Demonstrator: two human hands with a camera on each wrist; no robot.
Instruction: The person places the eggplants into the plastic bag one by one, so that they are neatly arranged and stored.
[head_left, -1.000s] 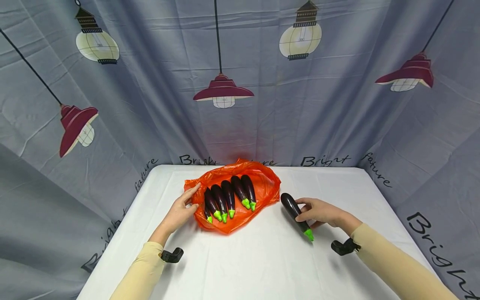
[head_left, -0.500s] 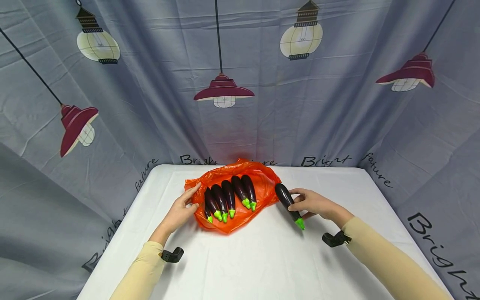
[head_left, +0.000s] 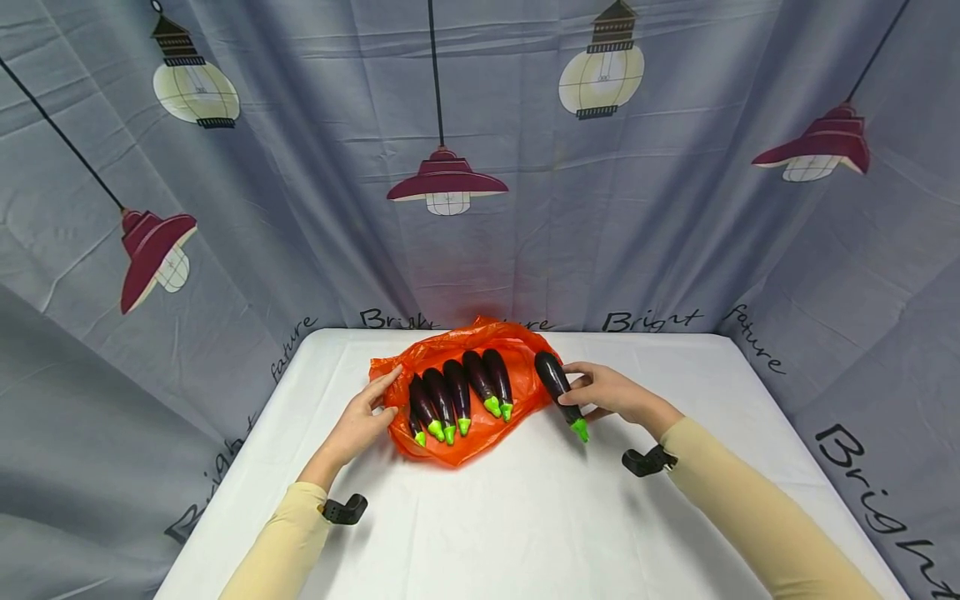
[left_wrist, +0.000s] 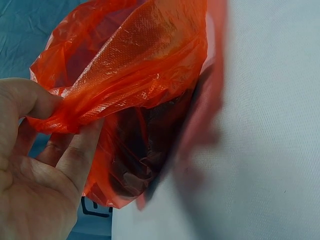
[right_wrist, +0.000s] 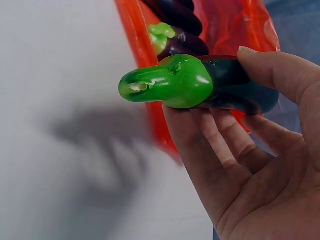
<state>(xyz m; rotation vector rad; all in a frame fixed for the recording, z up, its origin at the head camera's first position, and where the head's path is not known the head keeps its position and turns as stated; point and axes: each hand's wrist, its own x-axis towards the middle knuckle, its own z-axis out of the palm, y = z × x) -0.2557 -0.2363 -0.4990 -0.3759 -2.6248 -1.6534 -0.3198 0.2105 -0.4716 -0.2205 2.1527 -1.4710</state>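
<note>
An orange-red plastic bag [head_left: 525, 367] lies spread open on the white table, with several dark purple eggplants [head_left: 457, 388] in it, their green stems toward the front. My left hand [head_left: 362, 425] pinches the bag's left rim between thumb and fingers; the left wrist view shows the gathered plastic [left_wrist: 75, 112] in that grip. At the bag's right edge, my right hand [head_left: 618, 393] holds one eggplant [head_left: 553, 375] above the table. The right wrist view has its green cap [right_wrist: 182, 82] pointing left, the thumb on one side and fingers beneath.
The white table [head_left: 480, 533] reaches back to a grey-blue curtain [head_left: 637, 225] printed with lamps and lettering. A black wrist camera [head_left: 345, 510] sits on the left wrist and another camera [head_left: 648, 461] on the right.
My right hand has carried its eggplant left and farther back, from beside the bag to over its right edge. The left hand and the bag have stayed in place.
</note>
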